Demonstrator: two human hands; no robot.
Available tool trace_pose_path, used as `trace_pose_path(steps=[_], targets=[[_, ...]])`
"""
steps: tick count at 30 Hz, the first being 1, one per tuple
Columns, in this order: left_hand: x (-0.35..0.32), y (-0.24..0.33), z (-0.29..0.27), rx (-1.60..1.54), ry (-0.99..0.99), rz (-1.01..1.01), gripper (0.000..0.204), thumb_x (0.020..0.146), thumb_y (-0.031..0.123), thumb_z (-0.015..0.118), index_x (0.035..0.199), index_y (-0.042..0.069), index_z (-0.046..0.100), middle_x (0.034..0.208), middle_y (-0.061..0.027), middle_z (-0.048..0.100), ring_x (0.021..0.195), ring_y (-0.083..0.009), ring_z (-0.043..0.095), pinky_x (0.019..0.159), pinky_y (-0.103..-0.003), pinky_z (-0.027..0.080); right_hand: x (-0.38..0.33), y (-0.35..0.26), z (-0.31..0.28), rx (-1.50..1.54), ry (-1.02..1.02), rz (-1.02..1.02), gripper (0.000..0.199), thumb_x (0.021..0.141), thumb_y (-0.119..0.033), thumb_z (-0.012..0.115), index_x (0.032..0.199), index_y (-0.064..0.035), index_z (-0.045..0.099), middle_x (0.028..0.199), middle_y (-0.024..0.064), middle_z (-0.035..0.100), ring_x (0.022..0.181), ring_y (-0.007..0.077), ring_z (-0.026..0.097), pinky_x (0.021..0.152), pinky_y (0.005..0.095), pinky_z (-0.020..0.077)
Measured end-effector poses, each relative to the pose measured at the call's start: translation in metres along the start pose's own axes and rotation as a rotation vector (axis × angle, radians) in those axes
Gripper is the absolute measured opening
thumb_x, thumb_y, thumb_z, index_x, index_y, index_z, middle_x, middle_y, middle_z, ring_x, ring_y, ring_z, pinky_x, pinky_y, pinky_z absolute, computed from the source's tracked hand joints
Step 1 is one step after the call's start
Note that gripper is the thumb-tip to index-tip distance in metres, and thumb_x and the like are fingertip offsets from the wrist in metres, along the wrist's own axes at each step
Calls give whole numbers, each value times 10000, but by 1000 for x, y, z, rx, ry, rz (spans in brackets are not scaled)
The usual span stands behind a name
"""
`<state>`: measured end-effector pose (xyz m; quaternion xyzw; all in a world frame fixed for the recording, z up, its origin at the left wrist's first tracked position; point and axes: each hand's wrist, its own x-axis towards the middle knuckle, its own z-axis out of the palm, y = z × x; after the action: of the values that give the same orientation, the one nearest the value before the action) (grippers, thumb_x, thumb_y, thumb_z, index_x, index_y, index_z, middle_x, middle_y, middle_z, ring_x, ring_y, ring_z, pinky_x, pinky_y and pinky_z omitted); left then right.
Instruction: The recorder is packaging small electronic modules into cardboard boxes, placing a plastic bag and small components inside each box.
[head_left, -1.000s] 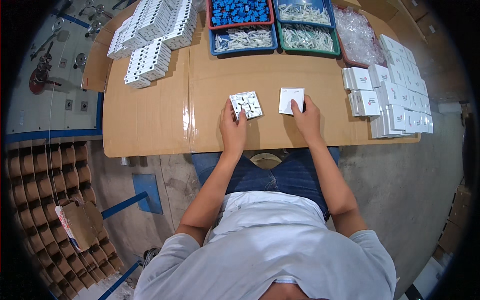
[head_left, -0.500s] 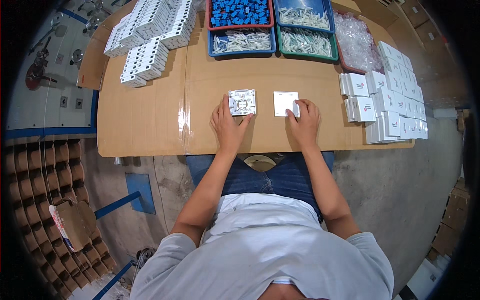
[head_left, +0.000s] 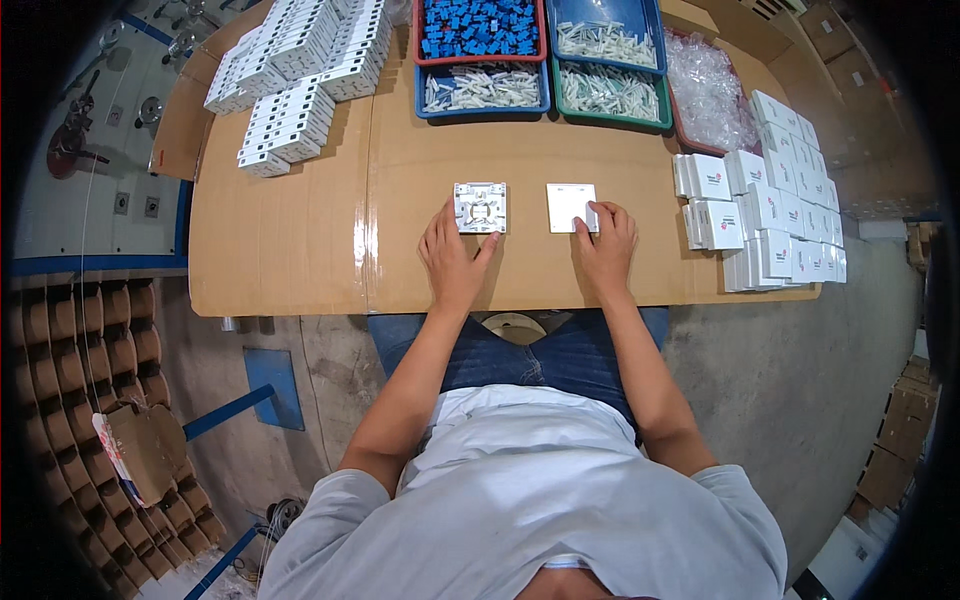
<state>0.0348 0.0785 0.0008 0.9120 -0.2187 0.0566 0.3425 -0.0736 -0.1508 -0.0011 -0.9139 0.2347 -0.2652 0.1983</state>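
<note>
My left hand (head_left: 455, 258) grips a square white plastic box (head_left: 481, 208) at its left side and lower right corner. The box has an open face with molded clips and a round ring inside. To the right of it, a flat white square plate (head_left: 571, 207) is held by my right hand (head_left: 606, 248), the thumb at its lower edge and the fingers at its right edge. A gap of bare cardboard separates the two pieces. Both lie at or just over the cardboard-covered table (head_left: 420, 160); whether they touch it I cannot tell.
Stacks of white boxes (head_left: 290, 125) stand at the back left. At the back are a red tray of blue parts (head_left: 480, 28), a blue tray of white pieces (head_left: 480, 90), a green tray (head_left: 612, 95) and clear plastic bags (head_left: 712, 90). Printed white packs (head_left: 775, 215) are piled at right.
Both hands keep the same grip on the same pieces. The box's open face is turned slightly more toward the camera; the whole view has shifted a little.
</note>
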Motion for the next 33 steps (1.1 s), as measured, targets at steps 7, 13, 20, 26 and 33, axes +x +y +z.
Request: trace_pose_path(steps=[7,13,20,26,33], targets=[[-5,-7,-7,-130,15,20,948,792,324,835,1514,-36,337,1462,-239,472,1353,-393,429,1142,-495,305,0,-4,-4,45,2,33,329,888,-213,725,1181,-76,666,1164,98,609,1113,308,549,972,450,415],[-2,4,-5,31,-14,30,941,788,390,822,1497,-24,363,1461,-230,460,1361,-395,408,1140,-516,305,4,-2,-5,239,57,186,314,884,-109,692,1188,-42,643,1134,121,634,1052,307,605,921,424,482],[-1,11,-2,98,-33,58,959,785,409,821,1507,-13,351,1477,-222,442,1367,-408,398,1143,-528,287,41,29,-24,598,148,442,264,910,-45,647,1171,-8,653,1088,124,694,973,229,677,855,334,537],[-3,11,-4,110,-21,62,939,791,346,816,1518,-10,339,1491,-218,431,1398,-397,378,1157,-525,264,154,79,-83,403,26,296,254,906,-120,664,1123,12,676,994,164,734,932,277,720,835,375,555],[0,20,-7,122,-57,29,915,797,337,800,1508,-14,343,1505,-218,412,1407,-397,362,1165,-521,260,298,177,-101,-212,47,430,327,908,-317,629,1055,-45,737,1061,232,722,1038,398,691,898,482,540]])
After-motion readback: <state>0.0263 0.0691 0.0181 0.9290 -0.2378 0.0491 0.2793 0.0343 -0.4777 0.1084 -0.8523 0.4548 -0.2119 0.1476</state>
